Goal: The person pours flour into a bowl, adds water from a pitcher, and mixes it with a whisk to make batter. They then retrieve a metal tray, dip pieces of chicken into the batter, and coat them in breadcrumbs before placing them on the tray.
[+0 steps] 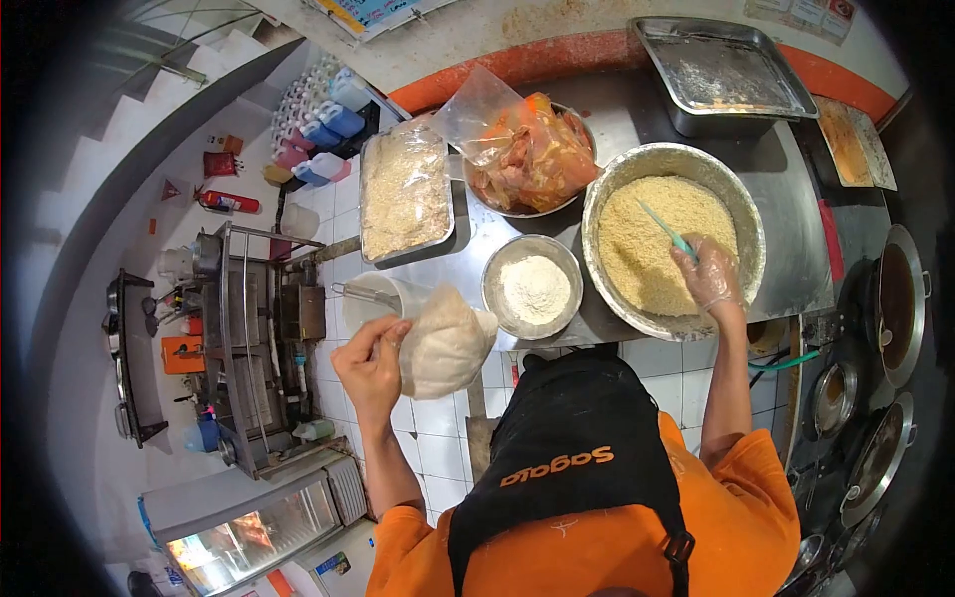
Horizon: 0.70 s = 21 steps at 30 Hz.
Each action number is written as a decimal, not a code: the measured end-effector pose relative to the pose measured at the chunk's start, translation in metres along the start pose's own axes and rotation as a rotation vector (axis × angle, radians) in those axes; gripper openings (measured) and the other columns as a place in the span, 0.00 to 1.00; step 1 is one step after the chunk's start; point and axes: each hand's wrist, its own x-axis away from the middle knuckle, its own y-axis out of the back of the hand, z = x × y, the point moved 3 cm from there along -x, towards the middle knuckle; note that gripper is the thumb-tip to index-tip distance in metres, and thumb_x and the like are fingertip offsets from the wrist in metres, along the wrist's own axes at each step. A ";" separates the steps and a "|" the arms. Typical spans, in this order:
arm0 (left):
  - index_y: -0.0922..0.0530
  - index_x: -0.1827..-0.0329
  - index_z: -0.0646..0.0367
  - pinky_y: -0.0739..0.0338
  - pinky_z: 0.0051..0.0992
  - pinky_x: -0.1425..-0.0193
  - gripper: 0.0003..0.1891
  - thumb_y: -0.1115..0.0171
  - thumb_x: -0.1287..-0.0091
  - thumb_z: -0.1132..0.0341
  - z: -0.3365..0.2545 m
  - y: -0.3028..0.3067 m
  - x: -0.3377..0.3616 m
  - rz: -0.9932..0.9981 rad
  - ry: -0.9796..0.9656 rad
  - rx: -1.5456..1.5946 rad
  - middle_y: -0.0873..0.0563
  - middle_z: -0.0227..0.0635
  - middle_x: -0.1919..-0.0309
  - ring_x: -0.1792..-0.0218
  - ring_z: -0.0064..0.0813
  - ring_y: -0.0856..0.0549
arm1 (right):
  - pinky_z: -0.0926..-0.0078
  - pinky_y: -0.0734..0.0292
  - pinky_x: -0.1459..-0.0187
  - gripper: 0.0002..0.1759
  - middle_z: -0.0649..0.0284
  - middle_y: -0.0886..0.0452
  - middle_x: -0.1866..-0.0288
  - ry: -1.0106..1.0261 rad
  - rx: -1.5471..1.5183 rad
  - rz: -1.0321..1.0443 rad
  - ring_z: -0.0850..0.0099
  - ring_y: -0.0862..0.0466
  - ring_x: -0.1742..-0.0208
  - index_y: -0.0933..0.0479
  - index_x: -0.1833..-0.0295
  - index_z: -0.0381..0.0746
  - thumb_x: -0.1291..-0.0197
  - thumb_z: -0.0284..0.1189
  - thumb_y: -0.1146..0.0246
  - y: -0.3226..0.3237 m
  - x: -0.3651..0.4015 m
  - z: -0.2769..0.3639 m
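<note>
My left hand (370,368) is closed, pinching the edge of a plastic bag (444,346) that bulges with pale, flour-like powder. The bag hangs in front of the table edge, between a white bucket (360,310) and a small metal bowl of white flour (535,291). My right hand (712,275), in a clear plastic glove, is wrapped round a slim teal tool (668,227) with a pointed end, which looks like a small knife. Hand and tool are over a large metal bowl (595,261) filled with coarse yellowish breadcrumbs (637,249).
Behind the bowls sits a clear bag of raw meat (537,149) in a basin. A tray of crumbs under plastic (406,189) lies at the left, a metal pan (726,70) at the back right. Woks (900,298) line the right side; a metal rack (234,348) stands left.
</note>
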 end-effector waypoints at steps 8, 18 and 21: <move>0.13 0.63 0.69 0.29 0.15 0.68 0.03 0.30 0.37 0.77 -0.004 0.025 0.044 -0.046 0.020 0.001 0.13 0.30 0.75 0.73 0.13 0.22 | 0.57 0.22 0.47 0.14 0.51 0.16 0.57 0.337 0.204 0.254 0.56 0.16 0.50 0.15 0.54 0.38 0.43 0.34 0.32 -0.019 -0.058 0.111; 0.13 0.64 0.69 0.25 0.15 0.68 0.03 0.33 0.38 0.80 0.022 0.025 0.081 -0.104 0.101 0.069 0.11 0.34 0.74 0.73 0.13 0.17 | 0.58 0.18 0.51 0.11 0.54 0.13 0.58 0.830 0.324 0.061 0.56 0.13 0.55 0.15 0.57 0.41 0.40 0.34 0.36 -0.156 -0.079 0.222; 0.13 0.64 0.69 0.23 0.17 0.67 0.03 0.33 0.38 0.80 0.020 0.023 0.082 -0.113 0.127 0.047 0.10 0.35 0.74 0.73 0.15 0.16 | 0.62 0.19 0.55 0.11 0.55 0.14 0.60 0.871 -0.223 0.294 0.59 0.13 0.58 0.16 0.54 0.40 0.40 0.32 0.35 -0.114 -0.036 0.246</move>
